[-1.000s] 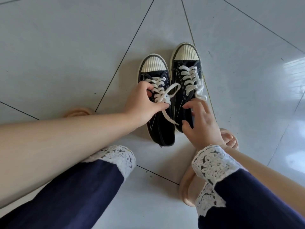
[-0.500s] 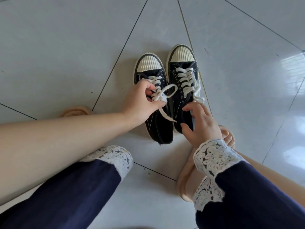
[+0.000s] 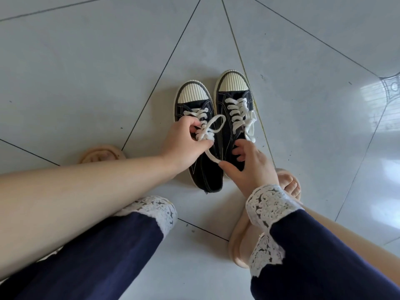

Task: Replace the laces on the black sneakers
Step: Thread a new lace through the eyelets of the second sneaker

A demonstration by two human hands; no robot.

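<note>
Two black sneakers with cream ribbed toe caps stand side by side on the tiled floor, toes pointing away. The left sneaker (image 3: 205, 169) has a white lace (image 3: 213, 126) tied in a bow. My left hand (image 3: 184, 141) grips the bow's knot, fingers curled round the lace. My right hand (image 3: 249, 167) hovers over the heel of the right sneaker (image 3: 236, 105), fingers spread; its thumb tip touches the loose lace end. The right sneaker's white lace (image 3: 242, 113) is threaded and tied.
My knees in navy trousers with white lace cuffs (image 3: 268, 204) fill the lower view. Peach slippers sit on my feet at left (image 3: 101, 154) and right (image 3: 290, 187). Grey glossy floor tiles (image 3: 86, 72) surround the shoes.
My right hand shifted left from the right sneaker's lace toward the loose end of the left sneaker's lace. My left hand keeps its hold on the bow.
</note>
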